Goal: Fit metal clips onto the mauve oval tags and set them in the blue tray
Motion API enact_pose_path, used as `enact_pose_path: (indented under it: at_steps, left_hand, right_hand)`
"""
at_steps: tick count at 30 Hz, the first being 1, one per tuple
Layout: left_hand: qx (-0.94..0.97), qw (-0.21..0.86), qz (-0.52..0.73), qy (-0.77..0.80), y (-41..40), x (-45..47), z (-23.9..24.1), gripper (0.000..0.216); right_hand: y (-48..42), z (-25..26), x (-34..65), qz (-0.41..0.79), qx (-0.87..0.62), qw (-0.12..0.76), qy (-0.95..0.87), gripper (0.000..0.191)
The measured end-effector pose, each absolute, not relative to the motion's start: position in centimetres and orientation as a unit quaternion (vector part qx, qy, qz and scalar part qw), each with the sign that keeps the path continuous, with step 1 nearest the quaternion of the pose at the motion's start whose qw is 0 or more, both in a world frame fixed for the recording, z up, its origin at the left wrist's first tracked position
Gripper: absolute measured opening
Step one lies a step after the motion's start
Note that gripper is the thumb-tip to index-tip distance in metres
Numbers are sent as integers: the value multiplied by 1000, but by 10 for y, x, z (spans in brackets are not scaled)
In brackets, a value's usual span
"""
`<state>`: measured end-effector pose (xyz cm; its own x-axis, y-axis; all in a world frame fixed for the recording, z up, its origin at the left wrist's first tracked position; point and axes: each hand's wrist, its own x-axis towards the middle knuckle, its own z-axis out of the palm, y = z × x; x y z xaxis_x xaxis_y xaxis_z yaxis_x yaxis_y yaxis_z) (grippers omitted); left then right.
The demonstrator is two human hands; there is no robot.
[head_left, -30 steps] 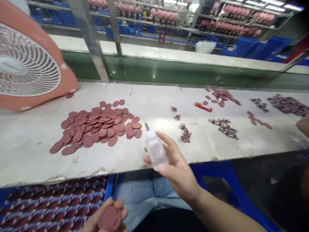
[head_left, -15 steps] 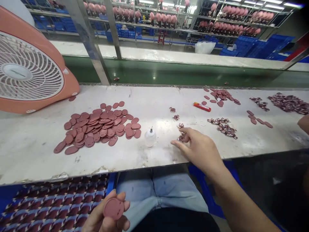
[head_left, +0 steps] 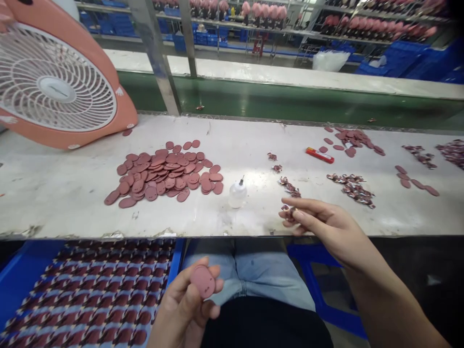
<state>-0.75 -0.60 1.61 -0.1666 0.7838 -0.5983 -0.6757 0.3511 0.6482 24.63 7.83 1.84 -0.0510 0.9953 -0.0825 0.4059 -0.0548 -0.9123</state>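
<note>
My left hand (head_left: 186, 304) is low over my lap, its fingers closed on a dark red oval piece (head_left: 203, 281) with small holes. Near the bench's front edge my right hand (head_left: 322, 223) pinches a small dark red-and-white patterned piece (head_left: 289, 211) between thumb and fingertips. A small clear glue bottle (head_left: 238, 193) with a thin nozzle stands upright on the white bench (head_left: 253, 150), to the left of my right hand. A pile of dark red ovals (head_left: 166, 176) lies further left. More small patterned pieces (head_left: 288, 186) lie in a loose line just beyond my right hand.
An orange fan (head_left: 58, 77) with a white grille stands at the bench's back left. A blue tray (head_left: 90, 295) of laid-out red pieces sits below the bench at left. A red lighter-like stick (head_left: 319, 154) and more heaps of pieces (head_left: 350, 186) lie at right. A green conveyor (head_left: 290, 104) runs behind.
My right hand set the glue bottle down on the bench, reached to the small patterned pieces and picked one up. My left hand kept the red oval and turned it slightly.
</note>
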Motion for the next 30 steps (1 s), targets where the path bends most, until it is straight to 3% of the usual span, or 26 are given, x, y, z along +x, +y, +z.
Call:
enact_pose_path:
  at_steps: [4, 8, 18, 30]
  left_hand:
    - [49, 705, 523, 477, -8, -2, 19, 37]
    - [71, 755, 487, 433, -11, -5, 10, 36]
    - [96, 779, 483, 387, -15, -10, 0, 31]
    - [100, 781, 488, 375, -16, -11, -4, 30]
  right_hand:
    - [53, 22, 213, 578, -488, 356, -549, 30]
    - [42, 28, 184, 645, -396, 367, -541, 9]
    - [42, 47, 172, 466, -366, 309, -744, 22]
    - [42, 44, 168, 450, -335, 296, -773, 18]
